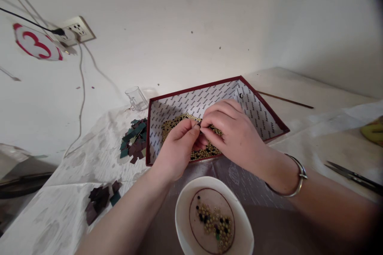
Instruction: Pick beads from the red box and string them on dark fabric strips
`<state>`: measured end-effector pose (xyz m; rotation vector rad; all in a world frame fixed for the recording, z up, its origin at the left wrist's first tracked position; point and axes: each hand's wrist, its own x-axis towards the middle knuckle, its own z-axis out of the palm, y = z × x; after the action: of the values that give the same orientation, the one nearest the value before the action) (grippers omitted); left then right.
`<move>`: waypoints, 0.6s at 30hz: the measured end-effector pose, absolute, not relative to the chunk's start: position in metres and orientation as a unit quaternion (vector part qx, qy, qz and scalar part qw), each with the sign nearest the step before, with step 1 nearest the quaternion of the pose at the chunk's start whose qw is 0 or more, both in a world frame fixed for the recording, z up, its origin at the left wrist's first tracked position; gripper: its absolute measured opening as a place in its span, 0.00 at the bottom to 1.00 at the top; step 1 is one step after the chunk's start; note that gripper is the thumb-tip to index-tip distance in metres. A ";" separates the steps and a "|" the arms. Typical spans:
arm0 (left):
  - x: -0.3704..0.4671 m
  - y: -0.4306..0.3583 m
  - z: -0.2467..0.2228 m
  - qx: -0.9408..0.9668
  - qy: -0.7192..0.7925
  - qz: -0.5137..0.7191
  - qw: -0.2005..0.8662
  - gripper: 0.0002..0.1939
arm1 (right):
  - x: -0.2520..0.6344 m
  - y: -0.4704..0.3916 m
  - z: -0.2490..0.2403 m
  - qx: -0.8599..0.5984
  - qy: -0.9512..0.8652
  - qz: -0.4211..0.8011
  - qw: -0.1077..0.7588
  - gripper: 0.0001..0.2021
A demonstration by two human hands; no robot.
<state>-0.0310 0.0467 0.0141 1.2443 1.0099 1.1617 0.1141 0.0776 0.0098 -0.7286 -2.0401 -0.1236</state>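
Observation:
Over a red-edged cardboard box (194, 88) with a printed white lining, my left hand (179, 145) and my right hand (231, 125) meet at the fingertips. Both are closed in a pinch. A tiny dark bit shows between them, too small to name. Beneath the fingers, many small tan and black beads (206, 152) cover part of the box's floor. Nearer to me, below my wrists, stands a white bowl (182, 217) holding more tan and dark beads (211, 221) and a green bit.
Left of the box are a clear cup (137, 99) and a pile of green and brown squares (136, 139). A smaller dark pile (100, 199) lies nearer. Scissors (354, 175) rest at right, a thin stick (285, 99) behind. A wall socket (77, 30) has cords.

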 end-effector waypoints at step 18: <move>-0.030 0.045 0.016 0.518 0.420 0.492 0.560 0.08 | 0.113 0.077 0.008 -0.320 -0.806 -0.086 0.490 0.03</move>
<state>-0.0301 0.0455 0.0158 1.2209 0.9905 1.1592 0.1125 0.0767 0.0075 -0.7761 -1.9584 -0.2090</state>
